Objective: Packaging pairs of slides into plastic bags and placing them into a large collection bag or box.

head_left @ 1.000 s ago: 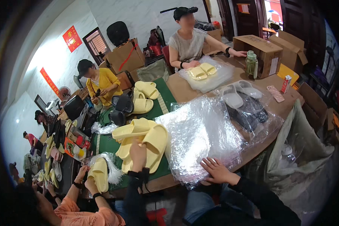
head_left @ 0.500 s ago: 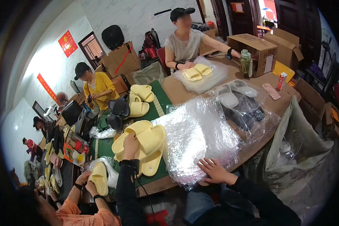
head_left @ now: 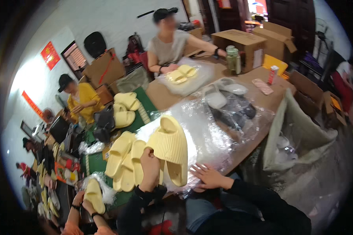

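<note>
My left hand point(head_left: 150, 169) is closed on a pale yellow slide slipper point(head_left: 169, 143) with a ribbed strap, raised over the near part of the table. Several matching yellow slippers point(head_left: 119, 154) lie in a heap just left of it, on the green mat. With fingers spread, my right hand point(head_left: 208, 177) rests flat on the near edge of a stack of transparent plastic bags point(head_left: 202, 131). Beyond the stack, white slippers point(head_left: 217, 96) and dark ones lie on or under transparent plastic.
Across the table a person handles bagged yellow slippers point(head_left: 180, 74) beside a green bottle point(head_left: 233, 60) and a cardboard box point(head_left: 247, 47). At lower left, a co-worker's hands hold a yellow slipper point(head_left: 94, 196). A large open sack point(head_left: 302, 133) stands at the right.
My left hand has lifted a yellow slipper from the heap and moved right, over the bags. The right hand still lies on the bags. The whole view has shifted.
</note>
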Tool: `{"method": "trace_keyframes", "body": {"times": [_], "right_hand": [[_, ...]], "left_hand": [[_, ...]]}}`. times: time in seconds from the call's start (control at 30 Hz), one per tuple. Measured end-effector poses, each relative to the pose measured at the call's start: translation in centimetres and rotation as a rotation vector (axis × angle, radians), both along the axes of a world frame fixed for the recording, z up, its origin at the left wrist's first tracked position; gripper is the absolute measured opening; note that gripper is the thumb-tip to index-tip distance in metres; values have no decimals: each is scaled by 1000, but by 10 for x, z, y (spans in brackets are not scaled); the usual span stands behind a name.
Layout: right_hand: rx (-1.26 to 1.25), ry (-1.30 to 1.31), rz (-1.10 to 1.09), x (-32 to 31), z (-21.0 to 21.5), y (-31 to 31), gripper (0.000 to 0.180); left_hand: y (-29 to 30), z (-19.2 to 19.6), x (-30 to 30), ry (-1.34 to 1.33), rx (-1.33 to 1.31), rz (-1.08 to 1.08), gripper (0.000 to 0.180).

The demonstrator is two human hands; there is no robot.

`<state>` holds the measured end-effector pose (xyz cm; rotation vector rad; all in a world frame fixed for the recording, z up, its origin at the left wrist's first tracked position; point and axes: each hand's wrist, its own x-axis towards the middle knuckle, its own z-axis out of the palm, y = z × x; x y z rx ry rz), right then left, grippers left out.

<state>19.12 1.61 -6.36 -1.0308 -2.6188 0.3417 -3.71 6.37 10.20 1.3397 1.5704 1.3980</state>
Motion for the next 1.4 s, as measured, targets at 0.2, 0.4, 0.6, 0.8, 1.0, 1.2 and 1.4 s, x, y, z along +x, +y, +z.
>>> {"method": "trace_keyframes", "body": {"times": [0.2,0.4,0.6,0.8,1.0,1.2,1.4], "right_hand": [[-342,-132,104,-4,24,5,79],[-84,373,100,-27,-33,10,87],[-14,311,51,-15,-24,5,78],[152,320,18,-14,-7,8,57],[-122,209,-13,-13,45,19,51],[-402,95,-21,-11,110,14,45],[269,253,-322,-21,29,95,33]], "left_hand": [[11,-37,43,-477,-136,-150,19],[-10,-22,59,-213,-314,-465,57],[-56,-59,67,461,-26,-367,35],[-90,-87,60,850,259,-355,19],[-113,-60,80,1009,423,-346,28],[-112,-69,66,1031,469,-306,30],[-115,-62,78,1053,486,-346,36]]}}
